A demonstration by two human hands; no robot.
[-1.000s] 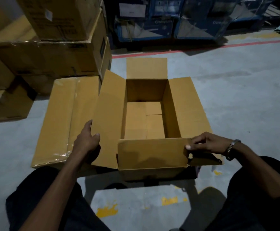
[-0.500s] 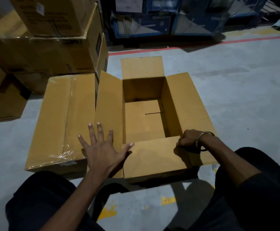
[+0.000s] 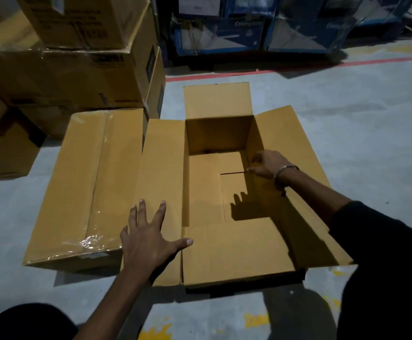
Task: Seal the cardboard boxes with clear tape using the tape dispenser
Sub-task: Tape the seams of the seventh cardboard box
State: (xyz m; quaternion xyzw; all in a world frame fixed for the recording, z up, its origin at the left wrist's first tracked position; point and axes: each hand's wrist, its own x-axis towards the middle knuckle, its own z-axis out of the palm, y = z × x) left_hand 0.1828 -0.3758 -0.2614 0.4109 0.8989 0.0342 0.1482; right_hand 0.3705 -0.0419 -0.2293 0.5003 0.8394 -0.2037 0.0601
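I see an open cardboard box point(image 3: 214, 192) on the grey concrete floor point(image 3: 359, 123), directly ahead of the person wearing the camera; all four of its top flaps are folded outward, and the inside holds nothing but the bottom flaps, which meet with a dark slit between two of them. My left hand point(image 3: 148, 238) lies flat on the box's left flap point(image 3: 162, 168), fingers spread wide and straight, the thumb reaching across to the edge of the near flap point(image 3: 234, 251); it holds nothing. My right hand point(image 3: 266, 163) reaches over the right flap point(image 3: 305, 192) at the box's right wall, a metal bracelet point(image 3: 284, 169) on the wrist; the fingers look bent with the thumb extended toward the slit, but the light is dim and I cannot tell whether they grip the wall's edge or merely hover by it. The far flap point(image 3: 217, 100) stands tilted back. Just beside the open box, touching its left flap, sits a closed box point(image 3: 87, 182) with shiny clear tape along its top seam and near corner. Behind that, more brown cartons point(image 3: 77, 69) are stacked; blue printed cartons point(image 3: 249, 28) stand at the far side beyond a red floor line point(image 3: 347, 63). Yellow paint marks point(image 3: 256, 320) spot the floor near my knees.
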